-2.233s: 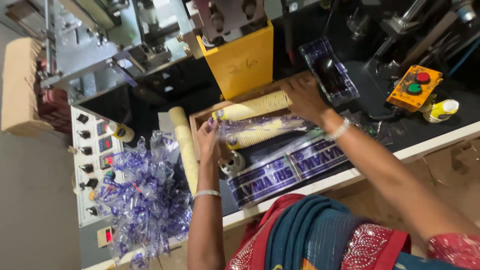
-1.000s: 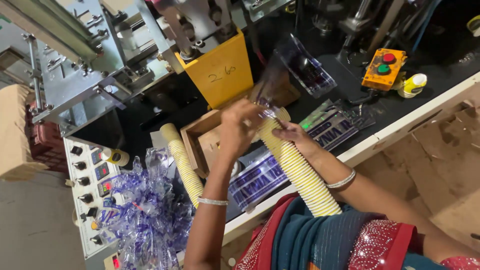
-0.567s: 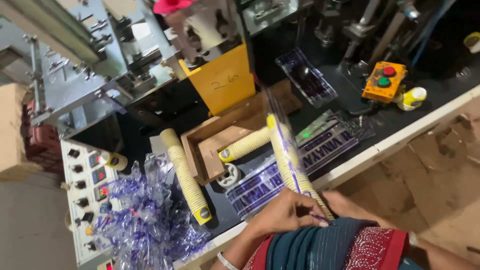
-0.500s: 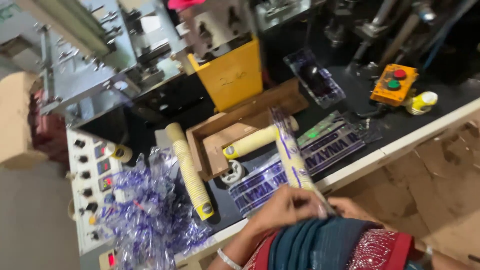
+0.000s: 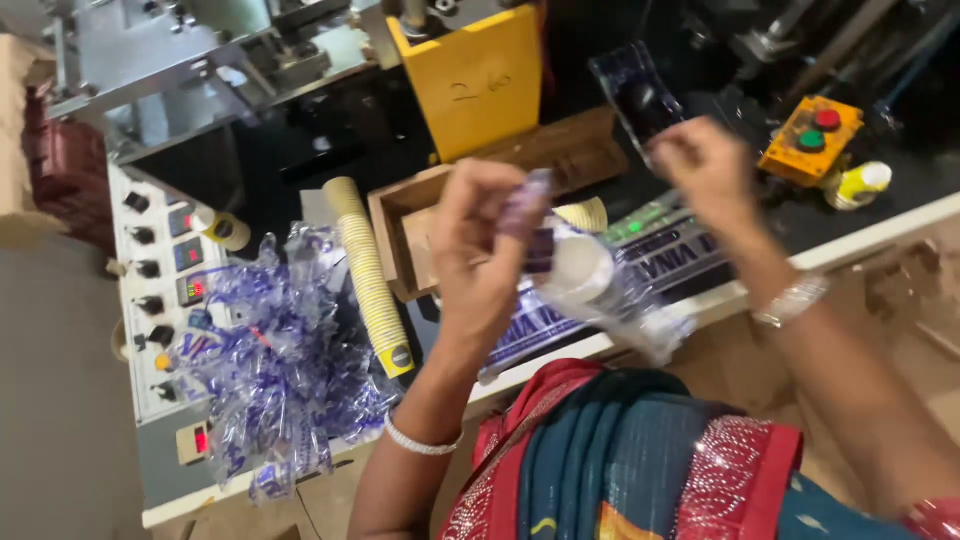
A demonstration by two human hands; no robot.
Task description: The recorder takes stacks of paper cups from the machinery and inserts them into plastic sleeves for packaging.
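Left hand: we see the left hand (image 5: 480, 250) raised just right of the wooden tray (image 5: 400, 215), its fingers curled and pinching the printed edge of a clear plastic sleeve (image 5: 600, 295).
Right hand: the right hand (image 5: 705, 165) is up farther right of the tray, blurred; its fingers look closed on the sleeve's other end, though we cannot tell the grip exactly.
Sleeve: it hangs between our two hands, in front of the tray, with a stack of paper cups (image 5: 578, 265) inside it, the white cup bottom facing us.
Loose stack: another long stack of yellow cups (image 5: 368, 275) lies just left of the tray.
Wrappers: a heap of crumpled clear and blue film (image 5: 275, 370) sits well left of the tray.
Button box: an orange box (image 5: 810, 135) with red and green buttons stands far right of the tray.
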